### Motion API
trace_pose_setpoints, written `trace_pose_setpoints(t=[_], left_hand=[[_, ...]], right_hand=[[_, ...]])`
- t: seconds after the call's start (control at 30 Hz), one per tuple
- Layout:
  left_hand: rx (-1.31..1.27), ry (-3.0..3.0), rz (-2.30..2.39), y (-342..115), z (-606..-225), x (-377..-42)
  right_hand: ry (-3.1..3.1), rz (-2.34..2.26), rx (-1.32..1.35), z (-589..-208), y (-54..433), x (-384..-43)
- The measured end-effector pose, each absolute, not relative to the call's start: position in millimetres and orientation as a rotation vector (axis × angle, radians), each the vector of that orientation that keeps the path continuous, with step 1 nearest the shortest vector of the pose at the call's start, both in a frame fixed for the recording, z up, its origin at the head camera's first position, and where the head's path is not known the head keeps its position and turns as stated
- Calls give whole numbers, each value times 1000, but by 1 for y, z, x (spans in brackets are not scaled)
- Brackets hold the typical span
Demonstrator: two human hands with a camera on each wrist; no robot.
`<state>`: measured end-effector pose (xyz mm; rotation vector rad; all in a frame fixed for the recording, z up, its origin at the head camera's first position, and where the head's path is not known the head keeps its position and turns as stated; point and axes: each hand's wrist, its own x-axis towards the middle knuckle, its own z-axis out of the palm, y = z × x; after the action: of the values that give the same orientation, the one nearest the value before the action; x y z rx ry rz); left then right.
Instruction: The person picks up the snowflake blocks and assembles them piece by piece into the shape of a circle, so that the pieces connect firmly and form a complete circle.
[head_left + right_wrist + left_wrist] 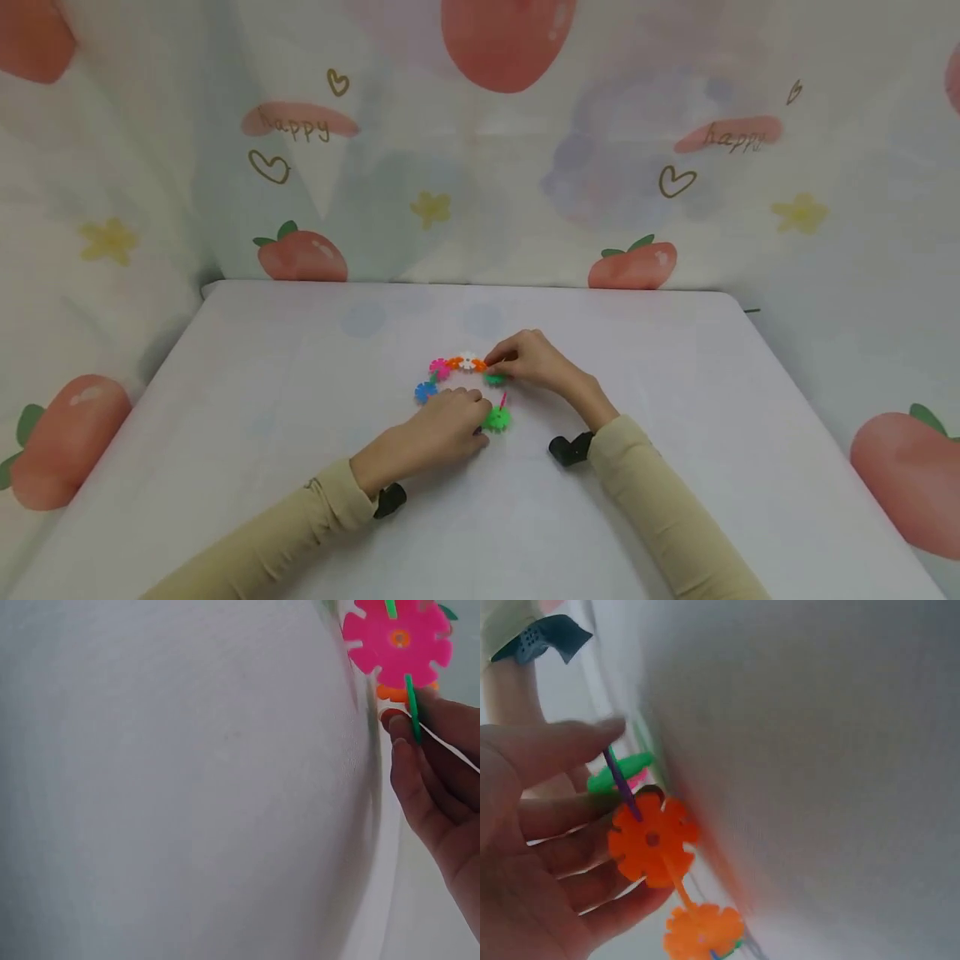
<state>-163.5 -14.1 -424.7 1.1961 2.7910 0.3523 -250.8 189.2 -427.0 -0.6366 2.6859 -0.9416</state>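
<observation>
Notched plastic snowflake discs, joined edge to edge, make a curved chain on the table. In the head view a blue disc (425, 392), a pink disc (439, 368) and a white disc (467, 362) follow its far-left curve. My left hand (450, 421) is at the near side, pinching a purple disc (622, 784) beside an orange disc (651, 840); its palm hides part of the chain. At the far right, my right hand (534, 360) pinches the chain by an orange disc (480, 365) and a green disc (412, 709). Between the hands lies a bright green disc (498, 419) with a pink disc (503, 401) standing edge-on.
A white cloth covers the table (300, 350). Behind it hangs a printed curtain (480, 183) with fruit, hearts and flowers, which also runs along both sides. Black wrist devices (570, 450) sit below the sleeves' cuffs.
</observation>
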Motion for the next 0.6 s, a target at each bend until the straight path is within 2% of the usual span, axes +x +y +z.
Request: trace_pose_setpoints(t=[0.6], left_hand=[[1087, 2933, 307, -10, -432, -167]], right_hand=[[2653, -986, -661, -432, 188, -250]])
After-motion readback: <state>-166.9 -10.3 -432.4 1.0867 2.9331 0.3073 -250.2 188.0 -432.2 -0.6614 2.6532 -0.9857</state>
